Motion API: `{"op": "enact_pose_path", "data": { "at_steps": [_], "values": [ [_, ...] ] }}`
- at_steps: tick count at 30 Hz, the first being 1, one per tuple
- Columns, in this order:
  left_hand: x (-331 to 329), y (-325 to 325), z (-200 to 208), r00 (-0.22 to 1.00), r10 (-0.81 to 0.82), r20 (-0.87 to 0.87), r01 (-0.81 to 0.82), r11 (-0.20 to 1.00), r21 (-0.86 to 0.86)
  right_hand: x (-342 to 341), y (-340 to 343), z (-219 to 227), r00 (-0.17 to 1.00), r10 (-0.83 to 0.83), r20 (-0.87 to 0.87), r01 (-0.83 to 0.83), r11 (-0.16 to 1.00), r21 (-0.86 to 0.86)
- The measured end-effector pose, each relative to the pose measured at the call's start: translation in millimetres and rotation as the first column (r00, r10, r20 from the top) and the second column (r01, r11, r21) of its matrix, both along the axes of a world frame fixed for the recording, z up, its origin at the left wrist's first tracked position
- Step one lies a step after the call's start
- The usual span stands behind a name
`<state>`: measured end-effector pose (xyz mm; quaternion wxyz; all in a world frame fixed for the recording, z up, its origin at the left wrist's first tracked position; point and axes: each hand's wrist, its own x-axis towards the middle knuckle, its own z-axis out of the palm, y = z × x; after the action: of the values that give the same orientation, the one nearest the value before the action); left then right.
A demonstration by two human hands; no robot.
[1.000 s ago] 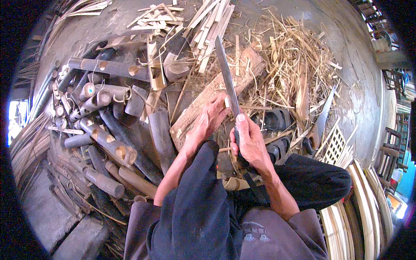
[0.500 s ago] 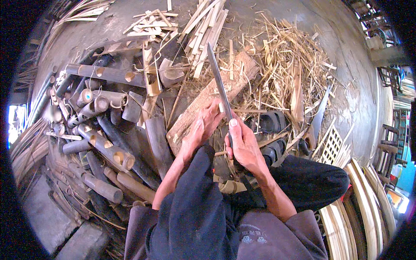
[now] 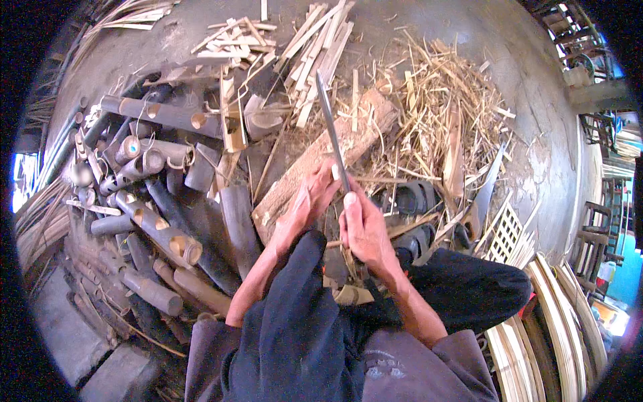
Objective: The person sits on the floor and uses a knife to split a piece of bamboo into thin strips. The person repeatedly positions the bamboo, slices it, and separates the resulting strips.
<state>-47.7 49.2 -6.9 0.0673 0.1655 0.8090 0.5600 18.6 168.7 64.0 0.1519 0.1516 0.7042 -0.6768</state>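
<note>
In my right hand (image 3: 364, 228) is the handle of a long-bladed knife (image 3: 327, 110), its fingers wrapped round it and the thumb on top. The blade points away from me and leans slightly left, edge-on to view. My left hand (image 3: 310, 195) is closed on a small pale bamboo piece (image 3: 336, 171), which lies against the blade's side near the handle. Most of that piece is hidden by the fingers and the knife. Under and beyond my hands lies a thick wooden block (image 3: 276, 194), slanting from near left to far right.
Cut bamboo tubes (image 3: 161, 228) crowd the left. Split bamboo strips (image 3: 321, 50) lie at the far middle, a heap of shavings (image 3: 435, 100) to the right. Sandals (image 3: 416, 199), a handsaw (image 3: 485, 191) and a woven lattice (image 3: 506, 231) are on the right, with long slats (image 3: 562, 315) nearer.
The knife and both hands have shifted slightly left in the picture, and the blade tip sits a little lower. Both grips look the same; the whole view has moved slightly.
</note>
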Motion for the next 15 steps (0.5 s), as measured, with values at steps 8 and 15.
{"op": "enact_pose_path", "data": {
  "at_steps": [8,15],
  "values": [
    [7,-7,-1,0.996,0.027,-0.090,-0.027,1.000,0.002,9,-9,-3,1.000,0.008,0.013,-0.008,1.000,0.011],
    [12,-10,-8,0.997,0.048,-0.062,-0.048,0.999,-0.004,14,-10,-11,0.995,0.011,-0.100,-0.002,0.996,0.086]
  ]
}}
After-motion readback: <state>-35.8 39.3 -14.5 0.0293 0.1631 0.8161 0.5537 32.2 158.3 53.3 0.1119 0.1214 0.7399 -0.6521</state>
